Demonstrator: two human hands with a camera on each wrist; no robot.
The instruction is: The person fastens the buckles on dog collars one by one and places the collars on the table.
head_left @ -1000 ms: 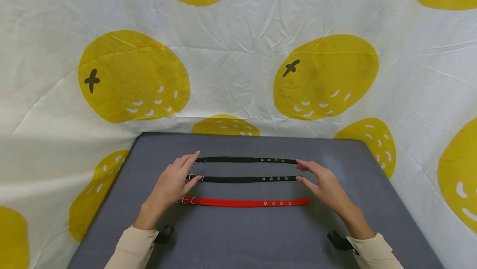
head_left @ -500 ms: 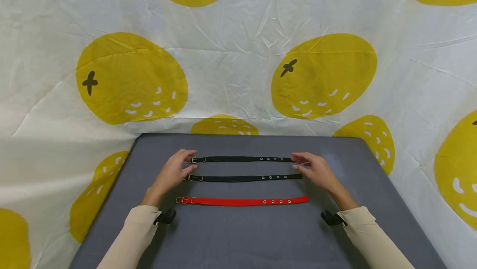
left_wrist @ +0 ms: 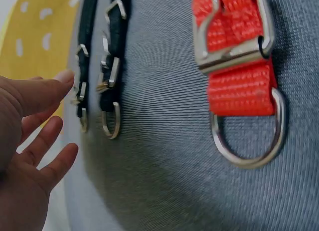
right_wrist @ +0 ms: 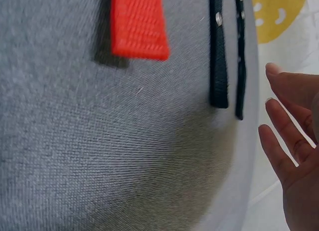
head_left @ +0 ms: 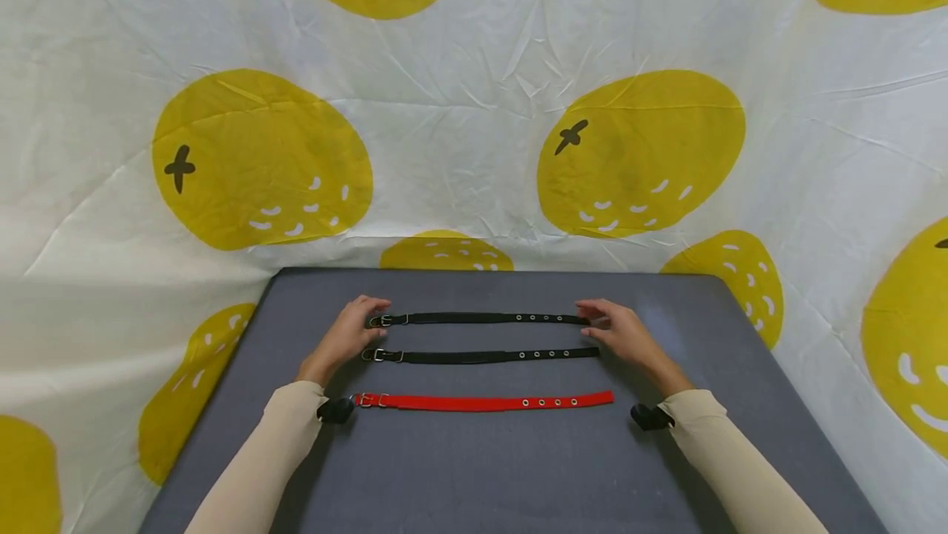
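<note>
Three buckled collars lie side by side on the grey table: a far black collar (head_left: 462, 318), a nearer black collar (head_left: 462, 358) and a red collar (head_left: 452, 403). Each has metal rings and a buckle at its left end and eyelets towards its right. My left hand (head_left: 342, 336) is at the buckle end of the far black collar, thumb and fingers spread apart. At its plain tip is my right hand (head_left: 628, 335), fingers loosely bent. Both wrist views show a gap between thumb and fingers, with nothing held by the left hand (left_wrist: 22, 191) or right hand (right_wrist: 301, 191).
The grey table (head_left: 474, 476) ends at a back edge just beyond the far collar. Behind and beside it hangs a white cloth (head_left: 459, 164) printed with yellow fruit. A black wrist camera (head_left: 336, 410) overlaps the red collar's ring end in the head view.
Both hands have moved forward, from across the two black collars to the ends of the far one. The far collar's buckle and right tip now show; all three collars lie as before.
</note>
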